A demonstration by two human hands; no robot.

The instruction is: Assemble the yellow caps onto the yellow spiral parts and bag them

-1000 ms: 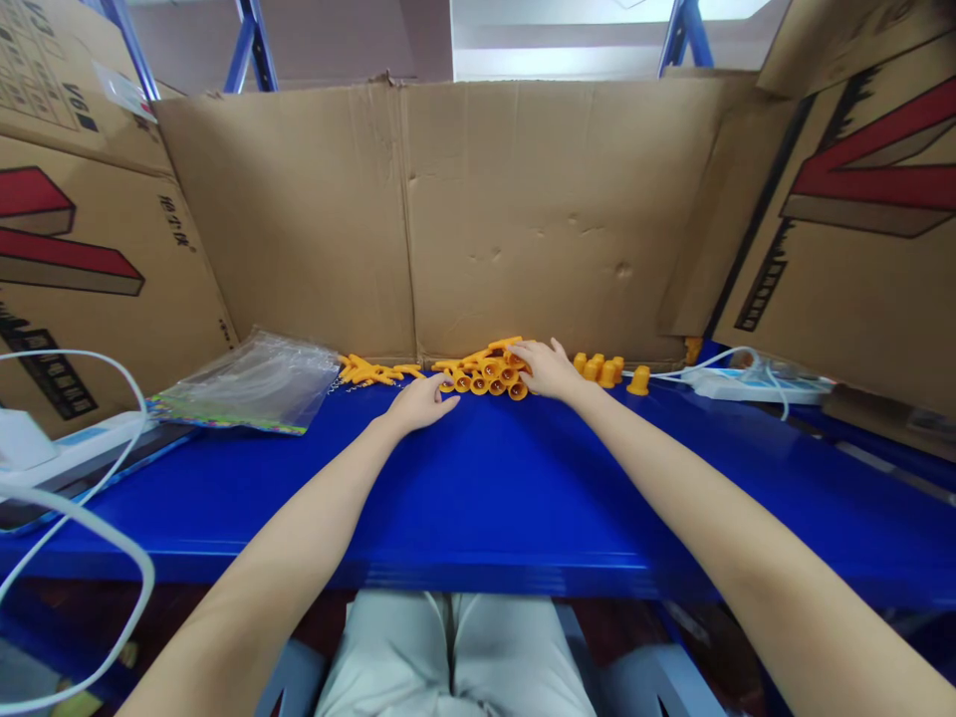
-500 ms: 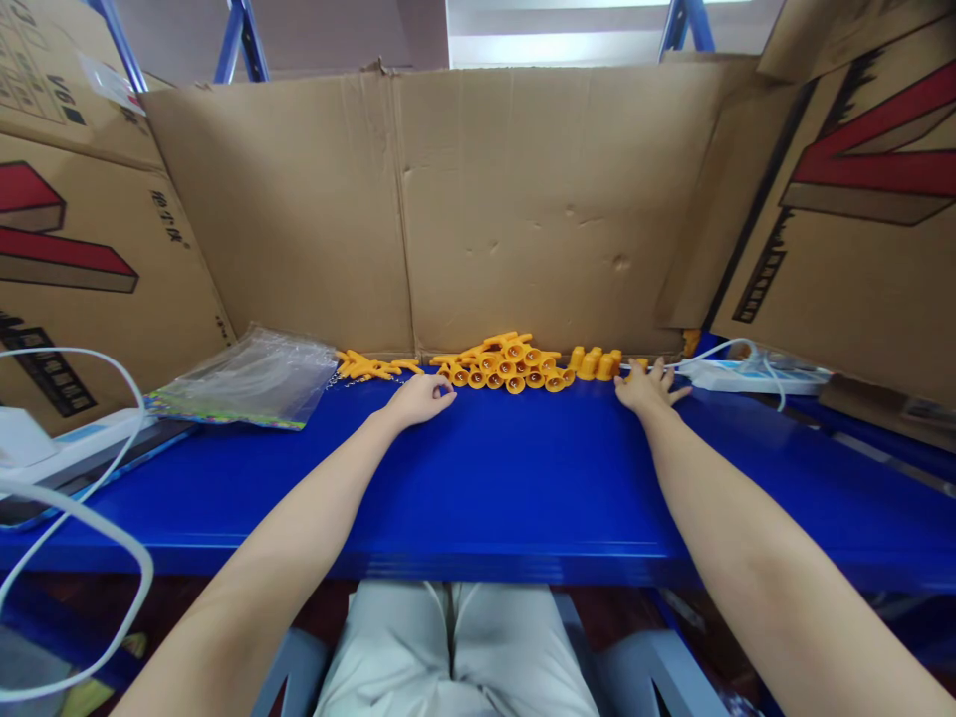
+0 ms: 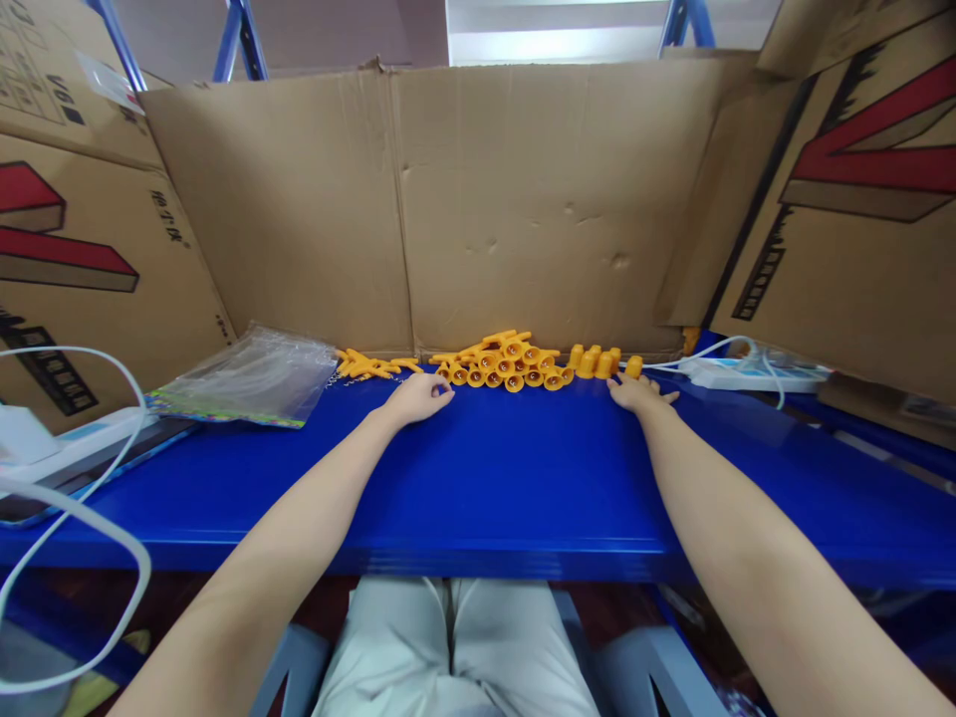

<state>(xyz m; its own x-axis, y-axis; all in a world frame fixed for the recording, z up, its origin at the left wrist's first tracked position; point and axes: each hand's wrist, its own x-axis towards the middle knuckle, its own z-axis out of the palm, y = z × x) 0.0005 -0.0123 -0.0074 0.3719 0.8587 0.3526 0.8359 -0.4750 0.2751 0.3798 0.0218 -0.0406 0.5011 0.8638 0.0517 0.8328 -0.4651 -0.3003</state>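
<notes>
My left hand (image 3: 418, 399) rests on the blue table with its fingers curled in and the thumb near the fingertips. Whatever it may hold is hidden. Just beyond it lies a heap of orange-yellow funnel-shaped pieces (image 3: 514, 365), their wide mouths facing me. My right hand (image 3: 640, 392) lies palm down at the right with its fingers apart. A single orange cup-shaped piece (image 3: 634, 365) stands upright right behind its fingers, and I cannot tell if they touch. Left of that piece, several like cups (image 3: 596, 361) stand in a group.
Thin orange pieces (image 3: 365, 364) with small chains lie at the back left, beside clear plastic bags (image 3: 250, 383). Cardboard walls (image 3: 545, 199) enclose the back and sides. White power strips (image 3: 736, 374) and cables are at both sides of the blue table (image 3: 508, 478).
My right hand has shifted slightly left and toward me, uncovering the single orange cup behind it. The left hand has hardly moved.
</notes>
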